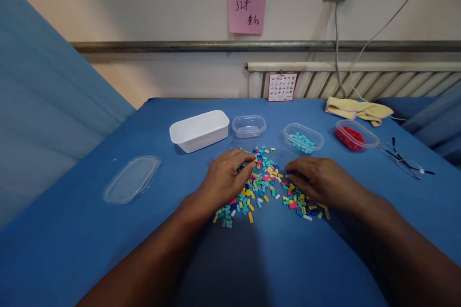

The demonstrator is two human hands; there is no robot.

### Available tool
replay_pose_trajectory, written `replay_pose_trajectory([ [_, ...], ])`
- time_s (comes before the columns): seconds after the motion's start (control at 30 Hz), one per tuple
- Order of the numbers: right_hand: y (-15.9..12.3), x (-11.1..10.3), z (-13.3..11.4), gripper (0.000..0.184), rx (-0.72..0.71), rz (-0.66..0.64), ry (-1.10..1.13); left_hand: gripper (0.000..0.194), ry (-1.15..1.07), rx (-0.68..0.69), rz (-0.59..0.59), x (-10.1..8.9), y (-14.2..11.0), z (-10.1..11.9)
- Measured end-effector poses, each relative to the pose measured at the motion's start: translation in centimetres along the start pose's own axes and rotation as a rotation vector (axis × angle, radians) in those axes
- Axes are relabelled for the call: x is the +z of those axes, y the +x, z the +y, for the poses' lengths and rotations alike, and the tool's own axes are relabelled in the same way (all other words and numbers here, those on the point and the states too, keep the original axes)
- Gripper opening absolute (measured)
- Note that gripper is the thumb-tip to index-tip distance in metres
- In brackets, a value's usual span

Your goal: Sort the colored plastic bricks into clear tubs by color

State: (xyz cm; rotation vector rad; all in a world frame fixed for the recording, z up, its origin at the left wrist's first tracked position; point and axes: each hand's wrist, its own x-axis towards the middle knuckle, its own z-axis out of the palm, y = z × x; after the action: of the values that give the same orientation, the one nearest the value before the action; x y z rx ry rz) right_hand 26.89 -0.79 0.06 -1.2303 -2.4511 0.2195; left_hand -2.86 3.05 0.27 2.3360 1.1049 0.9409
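Note:
A loose heap of small toy bricks (264,180) in yellow, teal, blue, pink and white lies spread on the blue tablecloth. Over its left part is my left hand (226,175), thumb and forefinger closed around what looks like a small pale brick at the tips. My right hand (319,180) is lowered over the right part of the heap with its fingers curled together. A dark blue bit shows at its fingertips, probably a brick. Both palms hide some of the bricks beneath them.
Behind the heap stand a white tub (200,130), a clear container (249,126), one with light-blue bricks (302,143) and one with red bricks (349,137). Clear lids (132,179) lie left. Glasses (405,162) and a yellow cloth (358,109) are right.

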Motion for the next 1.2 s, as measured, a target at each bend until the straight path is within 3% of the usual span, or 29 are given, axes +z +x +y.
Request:
replay_pose_trajectory([
  [0.3, 0.6, 1.9, 0.0, 0.023, 0.030, 0.052, -0.079, 0.022, 0.102, 0.278, -0.259, 0.3, 0.0, -1.1],
  [0.4, 0.6, 2.2, 0.4, 0.023, 0.070, 0.068, -0.080, 0.022, 0.166, 0.240, -0.215, 0.4, 0.2, -1.9],
  [0.53, 0.5, 2.5, 1.0, 0.027, 0.108, 0.070, -0.068, 0.024, 0.221, 0.170, -0.055, 0.5, 0.3, -2.7],
  [0.6, 0.4, 2.8, 1.1, 0.028, 0.127, 0.074, -0.055, 0.030, 0.219, 0.173, -0.046, 0.6, 0.2, -2.4],
  [0.67, 0.4, 3.0, 1.2, 0.029, 0.130, 0.096, -0.027, 0.036, 0.202, 0.221, -0.138, 0.8, -0.2, -1.6],
  [0.77, 0.4, 3.0, 1.2, 0.031, 0.120, 0.120, -0.006, 0.048, 0.203, 0.307, -0.371, 1.1, -0.8, 0.0],
  [0.87, 0.4, 2.7, 1.1, 0.030, 0.120, 0.113, -0.033, 0.053, 0.269, 0.309, -0.525, 1.2, -1.2, 0.8],
  [0.97, 0.4, 2.3, 0.9, 0.025, 0.052, 0.090, 0.000, 0.055, 0.343, 0.264, -0.551, 0.9, -1.1, 0.7],
  [1.13, 0.2, 1.3, 0.9, 0.024, -0.212, 0.028, 0.069, 0.072, 0.477, 0.137, -0.545, 0.6, -0.6, 0.1],
  [1.2, 0.1, 0.4, 1.0, 0.021, -0.231, -0.030, 0.072, 0.078, 0.487, 0.102, -0.550, 0.6, -0.7, 0.2],
])
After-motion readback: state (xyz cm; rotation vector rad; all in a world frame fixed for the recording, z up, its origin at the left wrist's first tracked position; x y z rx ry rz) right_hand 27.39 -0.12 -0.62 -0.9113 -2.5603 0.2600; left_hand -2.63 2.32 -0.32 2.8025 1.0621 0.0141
